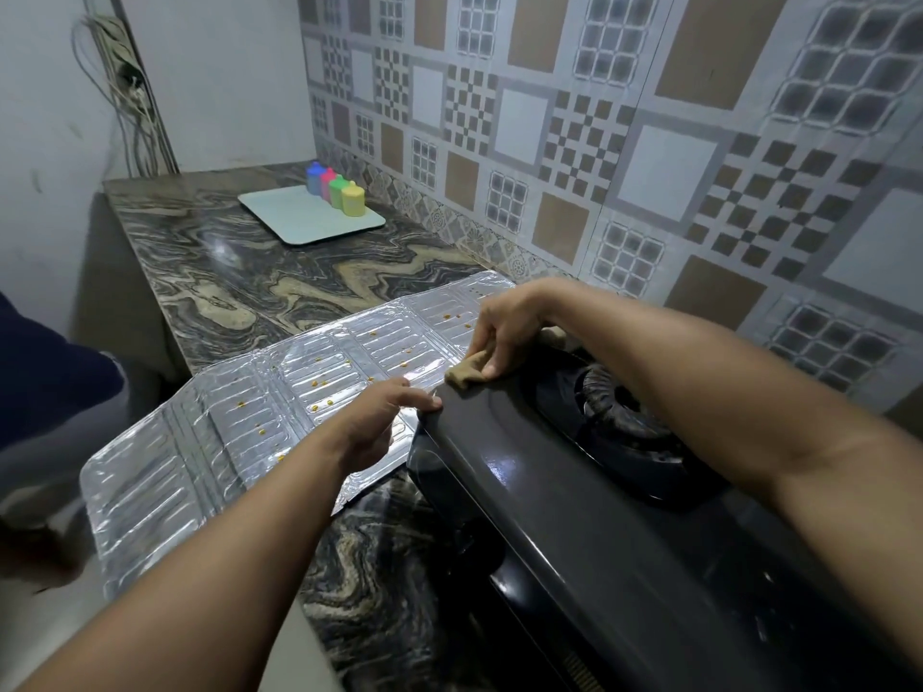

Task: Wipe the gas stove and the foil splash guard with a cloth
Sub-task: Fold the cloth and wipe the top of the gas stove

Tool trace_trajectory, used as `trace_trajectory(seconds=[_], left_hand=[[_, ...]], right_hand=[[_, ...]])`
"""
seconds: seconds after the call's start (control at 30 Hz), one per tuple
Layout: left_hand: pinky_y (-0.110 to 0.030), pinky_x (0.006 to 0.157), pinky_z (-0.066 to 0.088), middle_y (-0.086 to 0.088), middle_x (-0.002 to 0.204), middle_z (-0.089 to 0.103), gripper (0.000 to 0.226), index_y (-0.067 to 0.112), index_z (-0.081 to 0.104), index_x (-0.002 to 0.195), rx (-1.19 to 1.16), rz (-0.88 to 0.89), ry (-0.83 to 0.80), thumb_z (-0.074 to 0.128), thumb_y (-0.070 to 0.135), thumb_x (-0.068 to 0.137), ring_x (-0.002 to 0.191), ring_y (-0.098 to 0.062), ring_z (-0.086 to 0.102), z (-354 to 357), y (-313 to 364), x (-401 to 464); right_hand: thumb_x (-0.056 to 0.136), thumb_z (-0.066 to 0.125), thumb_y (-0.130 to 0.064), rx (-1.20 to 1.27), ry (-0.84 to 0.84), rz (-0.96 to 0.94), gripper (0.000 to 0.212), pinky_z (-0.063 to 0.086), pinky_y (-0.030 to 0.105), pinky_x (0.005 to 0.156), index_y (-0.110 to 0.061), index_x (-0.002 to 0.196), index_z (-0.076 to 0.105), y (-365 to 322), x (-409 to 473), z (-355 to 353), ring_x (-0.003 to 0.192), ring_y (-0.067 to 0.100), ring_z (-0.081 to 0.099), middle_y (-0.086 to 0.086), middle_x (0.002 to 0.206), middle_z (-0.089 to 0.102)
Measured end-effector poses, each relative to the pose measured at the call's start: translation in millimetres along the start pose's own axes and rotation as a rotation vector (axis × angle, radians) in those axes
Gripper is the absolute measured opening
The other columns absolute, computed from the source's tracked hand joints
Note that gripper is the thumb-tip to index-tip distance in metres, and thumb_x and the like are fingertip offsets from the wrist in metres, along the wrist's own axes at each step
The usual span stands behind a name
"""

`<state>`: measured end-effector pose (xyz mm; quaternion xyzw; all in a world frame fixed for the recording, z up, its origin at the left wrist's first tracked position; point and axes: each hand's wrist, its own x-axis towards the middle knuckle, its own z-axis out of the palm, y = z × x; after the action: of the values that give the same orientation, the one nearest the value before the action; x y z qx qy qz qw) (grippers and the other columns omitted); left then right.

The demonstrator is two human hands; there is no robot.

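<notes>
Your right hand [504, 324] grips the tan cloth [467, 369], fingers curled round it, pressing it on the left edge of the dark gas stove [574, 491], near the burner [619, 407]. Your left hand [379, 422] lies relaxed, its fingers straight, with the fingertips resting on that same stove edge just in front of the cloth. The foil splash guard [225, 432] lies flat on the marbled counter [239, 282] beside the stove, dotted with yellow spots. Farther back, a white tray [299, 222] carries four coloured bottles [335, 190] by the tiled wall [649, 142].
</notes>
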<state>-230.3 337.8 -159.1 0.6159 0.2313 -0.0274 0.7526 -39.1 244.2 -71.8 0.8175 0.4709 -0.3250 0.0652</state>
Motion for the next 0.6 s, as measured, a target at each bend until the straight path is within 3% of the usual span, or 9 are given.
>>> trace_trajectory(seconds=[0.07, 0.13, 0.23, 0.27, 0.33, 0.47, 0.6], left_hand=[[-0.038, 0.092, 0.028, 0.001, 0.094, 0.053, 0.020, 0.015, 0.053, 0.074, 0.091, -0.009, -0.005, 0.067, 0.013, 0.060, 0.109, -0.018, 0.041, -1, 5, -2], [-0.040, 0.101, 0.027, 0.001, 0.112, 0.053, 0.039, 0.007, 0.062, 0.095, 0.196, -0.015, 0.031, 0.065, 0.013, 0.057, 0.118, -0.019, 0.039, 0, 14, 4], [-0.033, 0.083, 0.040, -0.004, 0.100, 0.054, 0.048, 0.010, 0.056, 0.099, 0.535, 0.071, 0.093, 0.053, 0.015, 0.051, 0.098, -0.021, 0.048, 14, 34, 15], [-0.032, 0.090, 0.041, -0.009, 0.114, 0.057, 0.060, 0.010, 0.054, 0.114, 0.635, 0.101, 0.093, 0.052, 0.015, 0.054, 0.107, -0.023, 0.052, 21, 39, 20], [-0.034, 0.109, 0.037, -0.012, 0.149, 0.043, 0.078, 0.012, 0.036, 0.146, 0.784, 0.152, 0.075, 0.053, 0.011, 0.071, 0.133, -0.028, 0.045, 36, 45, 29], [-0.035, 0.116, 0.026, -0.009, 0.157, 0.031, 0.064, 0.012, 0.032, 0.149, 1.055, 0.387, 0.042, 0.049, 0.009, 0.087, 0.144, -0.022, 0.030, 65, 51, 42], [-0.049, 0.121, 0.005, -0.001, 0.164, 0.007, 0.063, 0.017, 0.016, 0.154, 1.277, 0.583, 0.012, 0.041, 0.022, 0.096, 0.151, -0.015, 0.003, 97, 53, 61]], right_hand=[[0.081, 0.076, -0.021, -0.082, 0.017, 0.103, 0.039, 0.046, 0.023, 0.084, -0.022, 0.120, 0.069, 15, -3, -10, 0.090, 0.007, 0.058, -0.004, 0.105, 0.071], [0.082, 0.075, -0.020, -0.146, 0.039, 0.218, 0.036, 0.047, 0.027, 0.085, -0.021, 0.118, 0.070, 36, -5, -20, 0.091, 0.010, 0.057, -0.004, 0.101, 0.069], [0.084, 0.074, -0.027, -0.132, 0.090, 0.340, 0.028, 0.047, 0.023, 0.067, -0.014, 0.108, 0.072, 70, -9, -29, 0.087, 0.013, 0.056, -0.002, 0.092, 0.066], [0.085, 0.073, -0.030, -0.137, 0.104, 0.367, 0.030, 0.045, 0.023, 0.066, -0.011, 0.109, 0.071, 79, -10, -30, 0.088, 0.013, 0.054, -0.001, 0.093, 0.064], [0.087, 0.071, -0.033, -0.106, 0.132, 0.417, 0.034, 0.044, 0.025, 0.075, -0.012, 0.114, 0.069, 100, -13, -31, 0.092, 0.015, 0.054, 0.002, 0.101, 0.065], [0.088, 0.069, -0.029, -0.010, 0.290, 0.503, 0.040, 0.041, 0.032, 0.096, -0.018, 0.126, 0.064, 148, -25, -25, 0.108, 0.022, 0.055, 0.006, 0.125, 0.065], [0.089, 0.068, -0.020, 0.179, 0.496, 0.476, 0.043, 0.035, 0.032, 0.104, -0.017, 0.131, 0.060, 184, -42, -6, 0.119, 0.023, 0.050, 0.007, 0.132, 0.059]])
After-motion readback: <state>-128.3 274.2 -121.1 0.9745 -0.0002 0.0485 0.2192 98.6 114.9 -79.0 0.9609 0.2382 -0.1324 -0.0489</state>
